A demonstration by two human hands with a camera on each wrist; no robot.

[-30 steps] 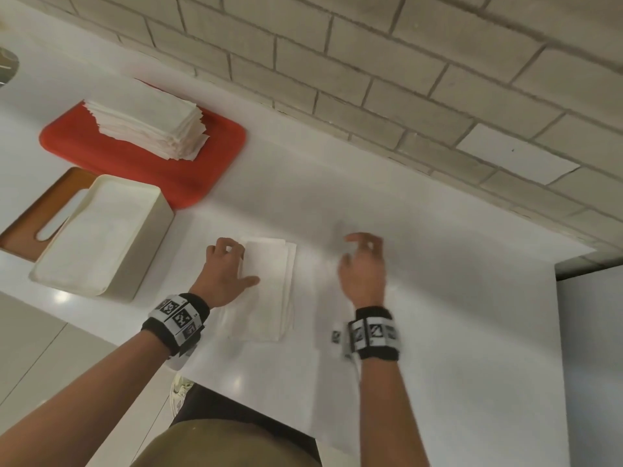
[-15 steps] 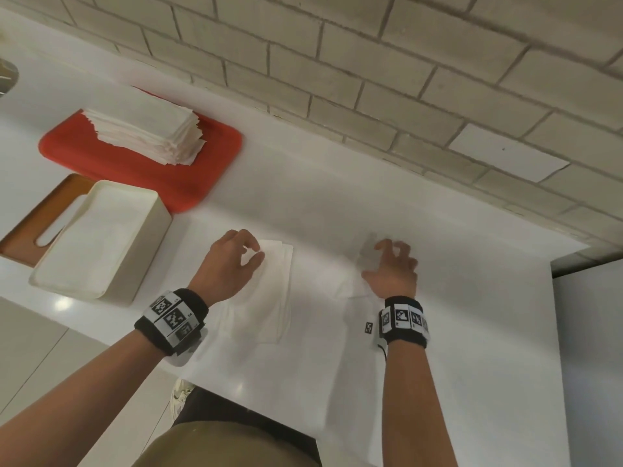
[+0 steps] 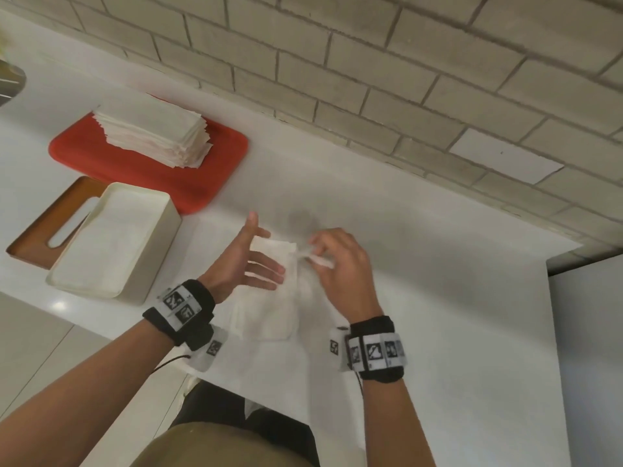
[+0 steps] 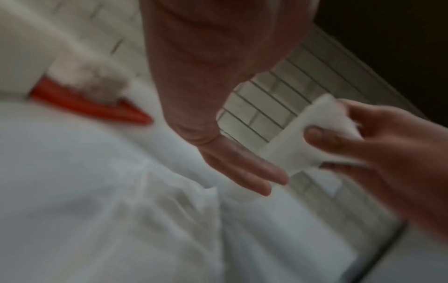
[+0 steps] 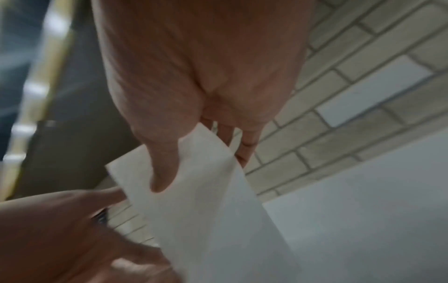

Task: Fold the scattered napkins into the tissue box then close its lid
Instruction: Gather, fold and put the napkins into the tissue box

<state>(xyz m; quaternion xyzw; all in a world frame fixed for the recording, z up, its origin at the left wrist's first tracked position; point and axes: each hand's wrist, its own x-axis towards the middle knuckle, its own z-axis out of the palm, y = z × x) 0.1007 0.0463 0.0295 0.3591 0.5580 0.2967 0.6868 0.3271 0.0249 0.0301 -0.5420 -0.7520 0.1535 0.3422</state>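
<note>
My right hand [image 3: 328, 256] pinches a white napkin [image 5: 194, 201] between thumb and fingers and holds it lifted above the counter. My left hand [image 3: 263, 264] is beside it, fingers straight and spread, its fingertips [image 4: 266, 181] close to the napkin's [image 4: 298, 141] lower edge. Under both hands a small pile of folded napkins [image 3: 269, 315] lies on the white counter. The cream tissue box [image 3: 148, 264] stands open to the left, holding folded napkins. Its wooden lid [image 3: 37, 234] with a slot lies flat behind the box.
A red tray [image 3: 199, 183] at the back left carries a tall stack of unfolded napkins [image 3: 151, 129]. A brick wall [image 3: 371, 79] runs along the counter's far edge. The counter's near edge is close to my body; its right end drops off at a dark gap [image 3: 583, 264].
My right hand reached right, took a napkin off the counter and carried it back left, lifted. My left hand left the folded pile and spread its fingers toward the napkin.
</note>
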